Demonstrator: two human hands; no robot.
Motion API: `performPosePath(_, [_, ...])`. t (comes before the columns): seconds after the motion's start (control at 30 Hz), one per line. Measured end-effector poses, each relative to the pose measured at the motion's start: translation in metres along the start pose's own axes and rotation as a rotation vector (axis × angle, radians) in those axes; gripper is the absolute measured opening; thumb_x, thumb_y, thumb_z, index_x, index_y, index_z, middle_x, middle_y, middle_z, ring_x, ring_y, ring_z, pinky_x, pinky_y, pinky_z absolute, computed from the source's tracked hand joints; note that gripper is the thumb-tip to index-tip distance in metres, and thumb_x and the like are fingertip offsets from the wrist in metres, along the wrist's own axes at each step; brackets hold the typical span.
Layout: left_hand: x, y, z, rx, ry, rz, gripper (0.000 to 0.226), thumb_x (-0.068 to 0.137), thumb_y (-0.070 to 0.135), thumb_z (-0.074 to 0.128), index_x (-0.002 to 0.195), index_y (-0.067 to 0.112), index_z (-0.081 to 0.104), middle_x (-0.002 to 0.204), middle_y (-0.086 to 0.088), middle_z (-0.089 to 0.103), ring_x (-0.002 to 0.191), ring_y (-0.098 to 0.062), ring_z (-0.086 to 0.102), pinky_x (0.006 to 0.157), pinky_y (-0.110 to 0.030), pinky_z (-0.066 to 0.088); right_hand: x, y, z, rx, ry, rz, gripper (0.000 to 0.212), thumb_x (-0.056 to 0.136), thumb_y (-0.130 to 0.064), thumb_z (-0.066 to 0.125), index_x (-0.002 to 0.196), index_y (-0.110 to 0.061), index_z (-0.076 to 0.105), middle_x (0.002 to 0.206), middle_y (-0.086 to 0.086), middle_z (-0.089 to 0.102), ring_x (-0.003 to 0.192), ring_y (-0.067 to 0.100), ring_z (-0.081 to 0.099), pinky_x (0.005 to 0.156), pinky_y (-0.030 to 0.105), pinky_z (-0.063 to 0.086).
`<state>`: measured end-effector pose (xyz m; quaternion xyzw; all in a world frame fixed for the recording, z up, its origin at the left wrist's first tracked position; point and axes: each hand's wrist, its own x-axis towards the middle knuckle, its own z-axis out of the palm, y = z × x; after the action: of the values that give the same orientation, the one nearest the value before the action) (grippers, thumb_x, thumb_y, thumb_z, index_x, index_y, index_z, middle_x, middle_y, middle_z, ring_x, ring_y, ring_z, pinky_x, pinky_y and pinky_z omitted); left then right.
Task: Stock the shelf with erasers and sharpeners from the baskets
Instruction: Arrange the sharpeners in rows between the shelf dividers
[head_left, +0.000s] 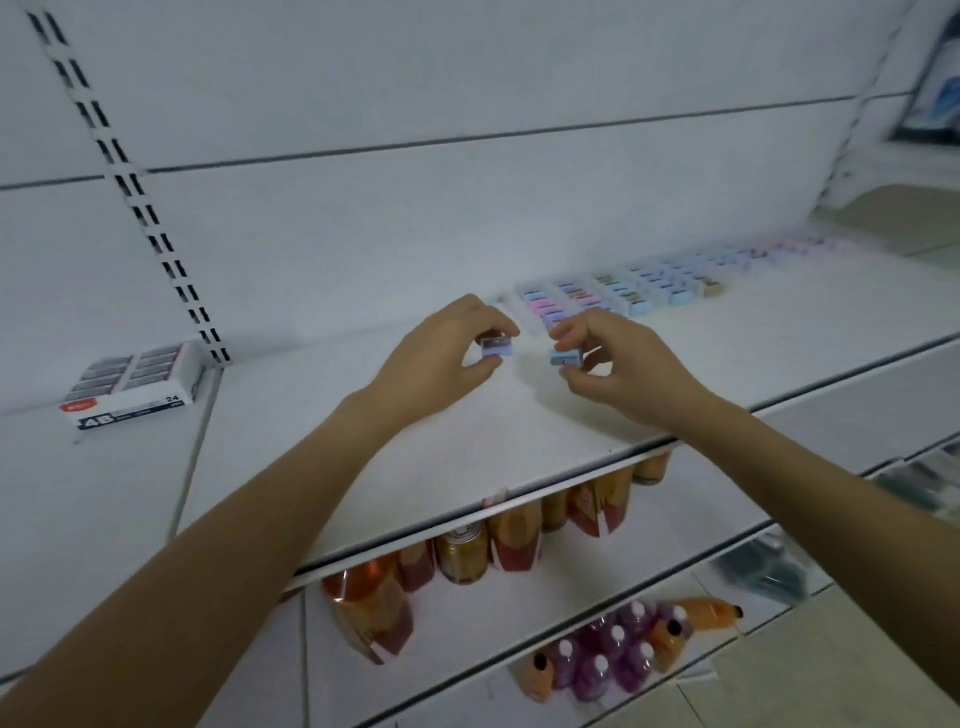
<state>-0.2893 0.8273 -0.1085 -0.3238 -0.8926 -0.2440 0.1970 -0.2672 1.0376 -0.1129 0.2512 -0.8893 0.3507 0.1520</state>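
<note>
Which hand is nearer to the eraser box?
Left. The left hand, pinching a purple sharpener, is right of the eraser box; the right hand, pinching a blue sharpener, lies farther right.

Lilac sharpener (497, 347), blue sharpener (565, 357), over shelf (467, 447)

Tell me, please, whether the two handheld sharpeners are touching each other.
Apart: the head view shows bare shelf between the purple sharpener and the blue sharpener.

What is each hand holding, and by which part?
The left hand pinches a purple sharpener, the right hand a blue sharpener, each by its opposite sides.
</note>
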Motion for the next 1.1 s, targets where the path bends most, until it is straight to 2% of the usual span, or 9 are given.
performPosePath(0.13, [0.035,0.036,0.018,0.009,-0.007,0.050,0.024,0.082,0.008,0.064,0.106,0.012,0.064,0.097,-0.006,0.060,0.082,-0.007,0.048,0.073,-0.022,0.040,-0.014,0.020,-0.037,-0.008,0.005,-0.014,0.015,0.080,-0.003,0.065,0.092,-0.009,0.058,0.092,0.003,0.059,0.078,0.019,0.058,0.069,0.015,0.047])
performPosePath(0.3, [0.076,0.090,0.066,-0.014,-0.022,0.083,0.023,0.083,0.008,0.063,0.105,0.011,0.063,0.095,-0.006,0.060,0.083,-0.008,0.049,0.071,-0.015,0.036,-0.048,0.066,-0.096,-0.109,-0.025,-0.022,0.032,0.084,-0.002,0.059,0.114,-0.012,0.061,0.093,-0.010,0.047,0.078,0.005,0.051,0.073,0.004,0.043])
performPosePath(0.4, [0.099,0.122,0.096,-0.027,-0.048,0.081,0.023,0.084,0.008,0.061,0.106,0.012,0.063,0.097,-0.006,0.060,0.085,-0.012,0.052,0.079,-0.026,0.042,-0.072,0.103,-0.128,-0.180,-0.010,0.049,0.035,0.086,-0.003,0.057,0.120,-0.012,0.059,0.093,-0.007,0.041,0.081,0.011,0.049,0.077,0.008,0.041])
performPosePath(0.47, [0.115,0.139,0.113,-0.026,-0.068,0.078,0.022,0.084,0.008,0.061,0.106,0.011,0.063,0.098,-0.006,0.060,0.084,-0.010,0.050,0.080,-0.026,0.042,-0.088,0.126,-0.151,-0.224,0.017,0.106,0.035,0.088,-0.004,0.056,0.122,-0.012,0.058,0.099,-0.003,0.040,0.082,0.012,0.048,0.080,0.013,0.040])
performPosePath(0.57, [0.138,0.158,0.131,-0.035,-0.064,0.078,0.022,0.084,0.009,0.062,0.106,0.011,0.063,0.098,-0.005,0.060,0.084,-0.010,0.050,0.081,-0.028,0.043,-0.104,0.155,-0.183,-0.237,0.075,0.157,0.030,0.088,-0.008,0.057,0.118,-0.011,0.060,0.100,-0.002,0.041,0.074,0.006,0.049,0.079,0.008,0.039])
performPosePath(0.67, [0.161,0.170,0.145,-0.032,-0.078,0.060,0.023,0.084,0.010,0.062,0.107,0.011,0.062,0.098,-0.004,0.059,0.085,-0.009,0.050,0.080,-0.024,0.041,-0.107,0.176,-0.205,-0.210,0.132,0.223,0.027,0.087,-0.012,0.061,0.114,-0.013,0.060,0.103,-0.003,0.039,0.068,0.000,0.051,0.069,0.002,0.035])
performPosePath(0.8, [0.191,0.169,0.156,-0.014,-0.115,0.011,0.024,0.084,0.009,0.063,0.108,0.011,0.062,0.100,-0.008,0.058,0.084,-0.010,0.050,0.083,-0.025,0.042,-0.089,0.196,-0.224,-0.106,0.119,0.248,0.022,0.082,-0.020,0.068,0.100,-0.019,0.056,0.103,-0.003,0.047,0.069,0.010,0.062,0.062,0.006,0.041])
performPosePath(1.0, [0.245,0.154,0.160,0.052,-0.112,-0.017,0.024,0.083,0.011,0.063,0.107,0.011,0.062,0.097,-0.007,0.056,0.085,-0.016,0.052,0.079,-0.024,0.038,-0.040,0.225,-0.238,-0.169,0.102,0.157,0.016,0.081,-0.027,0.068,0.092,-0.015,0.067,0.076,-0.008,0.044,0.067,-0.001,0.041,0.064,0.004,0.033])
performPosePath(1.1, [0.267,0.145,0.167,0.061,-0.116,-0.008,0.024,0.084,0.012,0.063,0.108,0.013,0.061,0.099,-0.008,0.057,0.086,-0.016,0.052,0.082,-0.029,0.042,-0.019,0.246,-0.238,-0.135,0.080,0.176,0.013,0.080,-0.024,0.070,0.085,-0.013,0.067,0.078,-0.012,0.042,0.068,-0.001,0.042,0.066,0.004,0.036])
